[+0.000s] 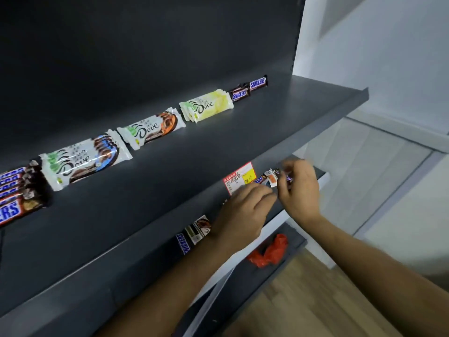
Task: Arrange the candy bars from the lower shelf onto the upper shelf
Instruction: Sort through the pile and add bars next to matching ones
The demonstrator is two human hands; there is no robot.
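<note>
Shelving was dark grey, with a white wall (pixel 388 57) at right, wood floor (pixel 315 300) below and a red bag (pixel 269 252) on the bottom tier. Upper shelf (pixel 218 152) carried a back row: Snickers stack (pixel 19 190), blue Dove (pixel 85 161), orange Dove (pixel 150 128), yellow Dove (pixel 206 105), two more Snickers (pixel 250 88). Price tag (pixel 239 177) sat on its front lip. Lower shelf (pixel 320 172) held remaining packs (pixel 194 231) beside the left hand (pixel 243 210), whose grip was blurred, could not tell. Right hand (pixel 300 190) had its grip clamped on loose bars (pixel 269 177) just under the lip.
</note>
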